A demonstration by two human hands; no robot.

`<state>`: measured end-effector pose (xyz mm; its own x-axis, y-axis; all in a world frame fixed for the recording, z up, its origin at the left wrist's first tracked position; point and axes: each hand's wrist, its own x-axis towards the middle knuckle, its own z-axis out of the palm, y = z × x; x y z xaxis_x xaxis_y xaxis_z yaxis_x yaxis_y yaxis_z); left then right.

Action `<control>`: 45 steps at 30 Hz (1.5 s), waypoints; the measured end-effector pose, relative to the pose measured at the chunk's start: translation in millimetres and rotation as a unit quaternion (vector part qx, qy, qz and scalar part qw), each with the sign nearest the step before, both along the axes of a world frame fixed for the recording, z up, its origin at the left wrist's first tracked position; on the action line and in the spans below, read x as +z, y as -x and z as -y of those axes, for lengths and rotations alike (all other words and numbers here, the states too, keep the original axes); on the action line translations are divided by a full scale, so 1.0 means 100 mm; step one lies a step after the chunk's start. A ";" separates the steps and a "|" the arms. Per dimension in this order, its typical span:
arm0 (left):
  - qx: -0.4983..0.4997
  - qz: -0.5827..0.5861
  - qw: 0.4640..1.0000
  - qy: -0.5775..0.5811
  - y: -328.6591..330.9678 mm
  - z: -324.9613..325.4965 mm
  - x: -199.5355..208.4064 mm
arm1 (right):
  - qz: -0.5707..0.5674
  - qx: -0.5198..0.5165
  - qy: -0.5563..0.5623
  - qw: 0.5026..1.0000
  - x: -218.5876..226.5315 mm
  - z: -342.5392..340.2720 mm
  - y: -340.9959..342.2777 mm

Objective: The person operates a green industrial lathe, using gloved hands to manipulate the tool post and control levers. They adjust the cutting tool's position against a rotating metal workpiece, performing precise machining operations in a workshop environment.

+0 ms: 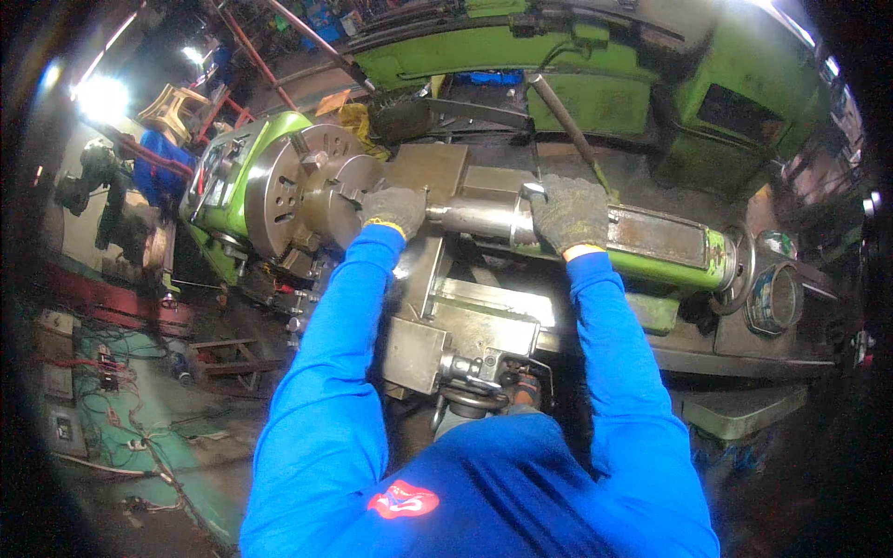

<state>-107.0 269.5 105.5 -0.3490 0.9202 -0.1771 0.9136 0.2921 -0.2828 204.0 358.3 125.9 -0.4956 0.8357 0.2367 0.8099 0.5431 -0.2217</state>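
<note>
A large green metal lathe lies across the middle, its round steel chuck at the left and its green tailstock at the right. My left hand, in a grey knit glove, is closed just right of the chuck jaws, in front of the tip of the steel tailstock quill. What its fingers hold is hidden. Over the top of the tailstock, where the quill comes out, my gloved right hand is wrapped. A small shiny metal piece shows beside its thumb side.
The carriage with a steel block and a handwheel sits close before my body. A tailstock handwheel and a round tin stand at the right. Behind is another green machine. Cables trail at the lower left.
</note>
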 end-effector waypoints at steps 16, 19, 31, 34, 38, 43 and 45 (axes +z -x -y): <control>0.101 0.029 0.986 -0.129 -0.61 0.47 -0.87 | -0.032 0.002 -0.003 0.999 0.10 0.02 -0.06; 0.147 0.076 0.958 -0.235 -0.33 0.50 -1.38 | -0.034 0.000 0.005 0.999 0.15 0.08 -0.01; 0.423 0.621 0.496 -0.434 -0.92 0.75 -1.16 | -0.204 0.074 -0.195 0.956 -0.21 -0.04 -0.13; 0.353 0.758 0.348 -0.424 -1.31 1.02 -0.75 | -0.199 0.166 -0.251 0.933 -0.07 0.28 0.01; 0.180 0.645 0.503 -0.546 -1.34 1.24 -0.99 | -0.141 0.286 -0.136 0.938 -0.01 1.09 0.54; 0.137 0.502 0.745 -0.418 -0.92 1.47 -0.94 | -0.003 0.291 -0.043 0.956 -0.57 1.44 1.12; 0.139 0.452 0.757 -0.450 -0.79 1.40 -1.18 | 0.040 0.291 -0.010 0.956 -0.64 1.47 1.26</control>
